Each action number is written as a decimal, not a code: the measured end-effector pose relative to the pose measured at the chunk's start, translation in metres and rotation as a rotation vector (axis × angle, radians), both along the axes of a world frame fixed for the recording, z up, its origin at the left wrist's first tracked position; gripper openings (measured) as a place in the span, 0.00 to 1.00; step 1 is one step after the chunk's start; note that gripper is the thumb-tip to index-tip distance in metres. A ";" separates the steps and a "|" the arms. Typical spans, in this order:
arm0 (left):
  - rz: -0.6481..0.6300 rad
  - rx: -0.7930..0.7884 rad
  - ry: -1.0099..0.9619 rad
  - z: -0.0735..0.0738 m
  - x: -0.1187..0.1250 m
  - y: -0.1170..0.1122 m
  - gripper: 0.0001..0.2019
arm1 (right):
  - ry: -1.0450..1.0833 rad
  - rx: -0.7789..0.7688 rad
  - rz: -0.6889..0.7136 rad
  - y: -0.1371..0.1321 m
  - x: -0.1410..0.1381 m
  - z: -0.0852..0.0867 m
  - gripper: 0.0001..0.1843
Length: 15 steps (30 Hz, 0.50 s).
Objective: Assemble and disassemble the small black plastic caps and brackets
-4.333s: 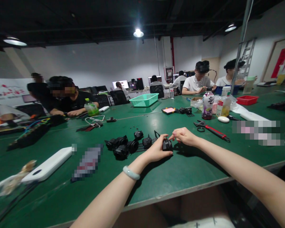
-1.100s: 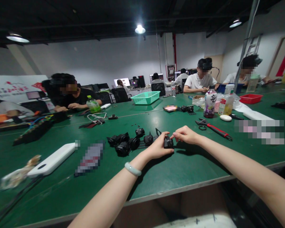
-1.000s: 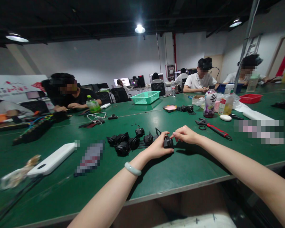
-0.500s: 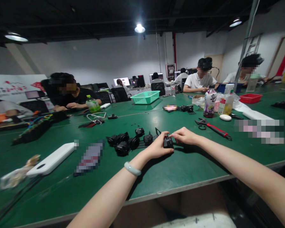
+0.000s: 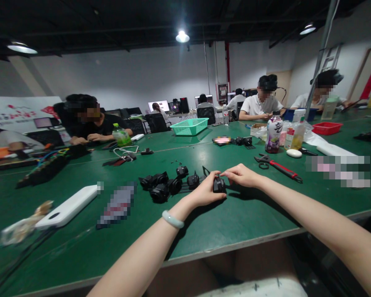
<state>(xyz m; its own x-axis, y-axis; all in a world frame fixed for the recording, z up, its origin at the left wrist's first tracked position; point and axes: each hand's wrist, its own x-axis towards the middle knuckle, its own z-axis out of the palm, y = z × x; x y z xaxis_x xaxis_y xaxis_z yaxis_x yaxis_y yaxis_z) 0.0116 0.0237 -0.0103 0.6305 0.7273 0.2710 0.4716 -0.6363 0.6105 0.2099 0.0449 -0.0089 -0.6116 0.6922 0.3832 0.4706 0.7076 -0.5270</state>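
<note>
My left hand (image 5: 207, 189) is wrapped round a small black plastic part (image 5: 219, 185), holding it at the tabletop. The fingers of my right hand (image 5: 239, 175) are drawn together in a pinch at the part's upper right edge. Whatever lies between those fingertips is too small to see. Just left of my left hand lies a cluster of similar black parts (image 5: 160, 192), some with round rims. A thin black flap (image 5: 205, 170) sticks up behind my left hand.
Right of my hands lies a red-handled wrench (image 5: 281, 169) with a black ring (image 5: 263, 166). Bottles (image 5: 273, 134) stand farther back. A green basket (image 5: 190, 127) sits across the table. At left lie a white power bank-like slab (image 5: 68, 208) and a dark pouch (image 5: 117, 205). Several people sit around.
My right fingertips have shifted very slightly at the top of the black part. My left hand keeps its hold in the same place.
</note>
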 end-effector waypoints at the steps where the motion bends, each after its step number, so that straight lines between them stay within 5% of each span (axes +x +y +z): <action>1: 0.000 0.000 0.003 0.000 0.000 0.000 0.33 | 0.009 0.023 -0.003 0.000 0.001 0.001 0.27; 15: 0.016 -0.007 0.014 -0.002 0.000 0.000 0.35 | 0.001 0.054 0.001 0.001 0.001 0.001 0.28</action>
<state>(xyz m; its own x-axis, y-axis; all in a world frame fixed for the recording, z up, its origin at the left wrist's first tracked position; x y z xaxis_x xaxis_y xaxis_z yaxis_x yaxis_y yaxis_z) 0.0114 0.0242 -0.0118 0.6222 0.7393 0.2574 0.4902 -0.6243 0.6082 0.2112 0.0460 -0.0080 -0.6121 0.6695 0.4208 0.4690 0.7358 -0.4886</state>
